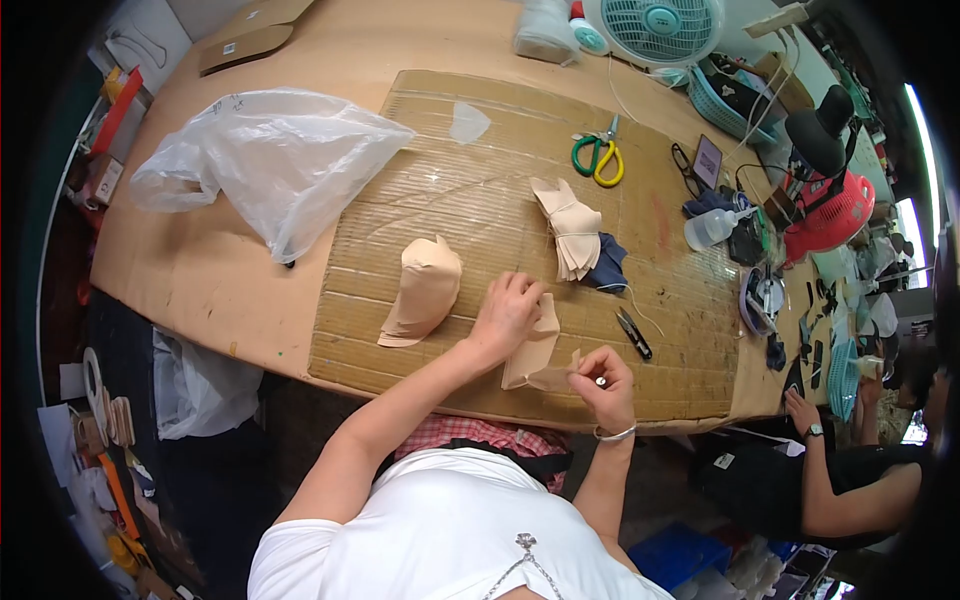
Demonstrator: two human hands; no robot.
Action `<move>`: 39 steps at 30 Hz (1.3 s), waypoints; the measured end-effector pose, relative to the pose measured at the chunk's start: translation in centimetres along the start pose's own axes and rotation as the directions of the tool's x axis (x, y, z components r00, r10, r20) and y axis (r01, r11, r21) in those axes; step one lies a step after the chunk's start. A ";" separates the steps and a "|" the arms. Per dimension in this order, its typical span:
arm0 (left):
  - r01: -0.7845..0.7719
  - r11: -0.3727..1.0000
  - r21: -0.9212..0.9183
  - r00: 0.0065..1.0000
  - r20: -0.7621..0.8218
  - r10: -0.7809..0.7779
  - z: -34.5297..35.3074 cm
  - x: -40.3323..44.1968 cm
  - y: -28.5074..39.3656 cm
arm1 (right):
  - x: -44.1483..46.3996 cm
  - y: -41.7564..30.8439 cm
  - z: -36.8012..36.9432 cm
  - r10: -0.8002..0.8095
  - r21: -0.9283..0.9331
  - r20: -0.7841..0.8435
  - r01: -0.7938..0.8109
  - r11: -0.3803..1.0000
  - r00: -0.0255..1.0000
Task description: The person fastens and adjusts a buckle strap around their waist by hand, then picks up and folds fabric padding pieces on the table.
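A beige fabric-like piece (pixel 533 352) lies folded near the front edge of a ribbed cardboard sheet (pixel 460 210). My left hand (pixel 508 308) grips its upper end with bent fingers. At its lower right corner, my right hand (pixel 606 388) pinches the same piece. A small white-tipped item (pixel 600 381) shows at the right fingers, too small to name. To the left stands a curved stack of beige pieces (pixel 424 290). Beyond my hands lies a tied bundle of beige pieces (pixel 574 232), with dark blue cloth (pixel 608 268) beside it.
Thread snips (pixel 633 334) lie right of my hands, with green-and-yellow scissors (pixel 598 158) farther back. A plastic bag (pixel 290 150) covers the left table. At right are a squeeze bottle (pixel 712 230), a red lamp (pixel 830 215) and a co-worker's arm (pixel 815 470). A fan (pixel 660 25) stands behind.
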State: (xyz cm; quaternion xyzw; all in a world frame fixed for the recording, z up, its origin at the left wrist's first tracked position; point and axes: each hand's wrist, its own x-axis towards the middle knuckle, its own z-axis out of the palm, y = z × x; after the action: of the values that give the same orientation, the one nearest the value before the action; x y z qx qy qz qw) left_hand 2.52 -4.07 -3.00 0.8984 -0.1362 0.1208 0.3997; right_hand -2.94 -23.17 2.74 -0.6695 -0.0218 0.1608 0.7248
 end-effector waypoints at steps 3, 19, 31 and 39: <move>-0.064 0.998 0.029 0.993 -0.099 0.066 -2.4 0.2 1.8 | 0.4 -0.8 0.1 0.056 0.129 -0.084 -0.045 0.991 0.995; 0.594 0.390 -0.704 0.803 0.551 -0.228 -6.3 -2.4 3.7 | 2.4 0.8 2.2 0.240 0.386 -0.228 -0.139 0.912 0.943; 0.616 0.235 -0.752 0.788 0.590 -0.179 -5.5 -3.1 3.4 | 2.6 -0.2 2.9 0.094 0.128 -0.281 -0.060 0.990 0.955; 0.608 0.149 -0.780 0.762 0.519 -0.388 -5.9 -3.0 3.4 | 1.6 -2.6 3.8 -0.591 -0.788 -0.164 0.256 0.560 0.790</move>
State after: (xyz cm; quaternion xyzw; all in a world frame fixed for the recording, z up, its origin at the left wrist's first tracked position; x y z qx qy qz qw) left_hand -2.06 -1.39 2.13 0.5075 0.0881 -0.2060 0.8320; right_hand -1.82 -19.22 5.33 -0.8918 -0.0957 -0.1903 0.3991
